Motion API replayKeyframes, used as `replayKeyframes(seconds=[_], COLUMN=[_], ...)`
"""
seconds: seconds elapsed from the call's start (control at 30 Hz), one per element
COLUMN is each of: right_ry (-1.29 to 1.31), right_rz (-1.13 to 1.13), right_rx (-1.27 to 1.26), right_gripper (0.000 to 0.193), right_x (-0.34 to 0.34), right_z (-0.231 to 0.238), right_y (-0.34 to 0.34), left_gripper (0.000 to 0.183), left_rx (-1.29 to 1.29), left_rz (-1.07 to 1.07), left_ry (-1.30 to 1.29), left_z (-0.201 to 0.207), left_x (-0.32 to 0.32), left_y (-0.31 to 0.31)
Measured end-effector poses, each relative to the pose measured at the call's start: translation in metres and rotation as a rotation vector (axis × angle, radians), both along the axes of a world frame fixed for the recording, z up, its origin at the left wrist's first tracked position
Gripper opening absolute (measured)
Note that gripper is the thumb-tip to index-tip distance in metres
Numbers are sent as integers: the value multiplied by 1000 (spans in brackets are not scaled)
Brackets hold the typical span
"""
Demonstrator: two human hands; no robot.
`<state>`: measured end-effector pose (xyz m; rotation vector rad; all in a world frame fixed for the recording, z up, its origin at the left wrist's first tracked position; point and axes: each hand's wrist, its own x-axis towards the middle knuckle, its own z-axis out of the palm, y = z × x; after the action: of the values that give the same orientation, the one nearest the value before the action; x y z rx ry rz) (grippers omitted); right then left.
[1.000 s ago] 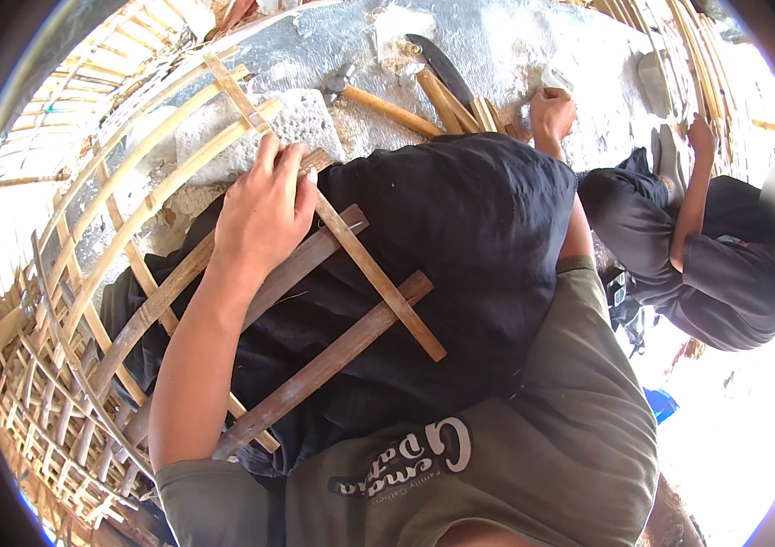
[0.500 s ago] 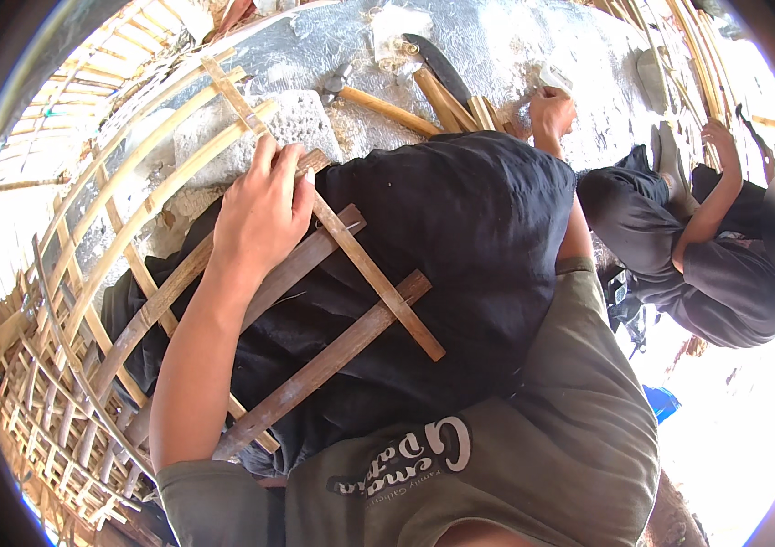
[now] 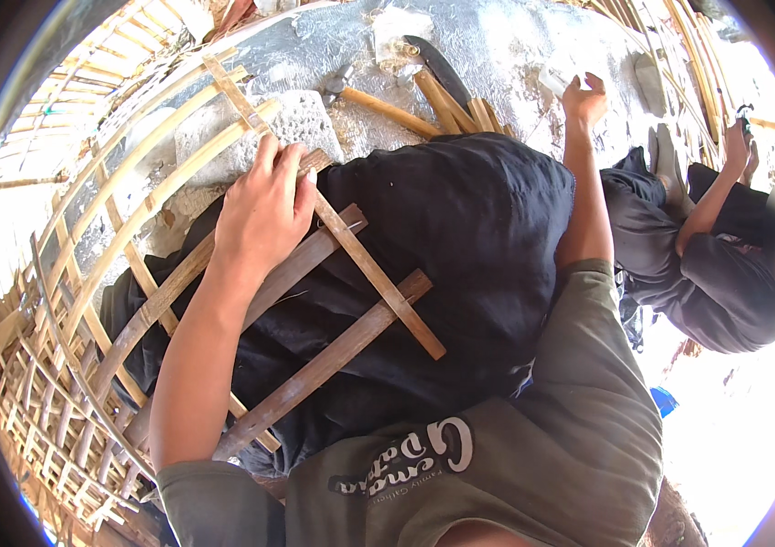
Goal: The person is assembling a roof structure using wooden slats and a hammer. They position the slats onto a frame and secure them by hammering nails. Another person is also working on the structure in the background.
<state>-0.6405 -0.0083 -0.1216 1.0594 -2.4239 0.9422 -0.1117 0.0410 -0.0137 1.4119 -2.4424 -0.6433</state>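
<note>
My left hand [image 3: 264, 205] is closed round a bamboo strip [image 3: 374, 269] that lies across the ends of the wooden slats [image 3: 324, 365] over my lap. The slats belong to a bamboo lattice frame [image 3: 146, 205] reaching away to the left, with curved ribs and crosspieces. Out to the right, my right hand [image 3: 585, 102] is raised beside a small clear plastic packet [image 3: 553, 80] on the ground, apart from it. Its fingers are curled; anything between them is too small to make out.
A hammer [image 3: 383, 111] lies beyond my knees, near a pale pitted stone block [image 3: 260, 123]. A dark curved blade [image 3: 438, 66] and short bamboo pieces [image 3: 451, 105] lie beside it. Another person [image 3: 707, 246] sits at the right. Long bamboo poles [image 3: 679, 55] stand behind.
My right hand has lifted off the clear packet and moved right, its forearm now more in view. The left hand stays on the strip. The other person's hands have shifted slightly right.
</note>
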Motion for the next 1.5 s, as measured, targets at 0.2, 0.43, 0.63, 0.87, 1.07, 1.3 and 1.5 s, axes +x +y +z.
replayKeyframes(seconds=[0.2,0.43,0.63,0.87,1.07,1.3,1.5], right_ry=[-22,-8,-76,-175,-161,-85,15], right_rz=[110,141,163,160,99,64,27], right_rx=[346,669,575,412,464,587,553], right_gripper=[21,47,46,28,24,22,23], right_x=[28,12,16,18,26,36,27], right_z=[38,-4,-26,-33,-23,-9,-16], right_y=[35,81,89,91,90,85,85], left_gripper=[25,27,27,32,31,30,30], left_rx=[-21,-51,-18,-22,-30,-45,-46], left_rz=[-2,-27,6,-21,-27,-28,-24], left_ry=[-14,-35,-55,-62,-54,-61,-53], left_z=[2,0,1,0,0,-1,-2], left_x=[2,2,3,4,4,5,4], left_y=[-1,0,2,1,0,0,0])
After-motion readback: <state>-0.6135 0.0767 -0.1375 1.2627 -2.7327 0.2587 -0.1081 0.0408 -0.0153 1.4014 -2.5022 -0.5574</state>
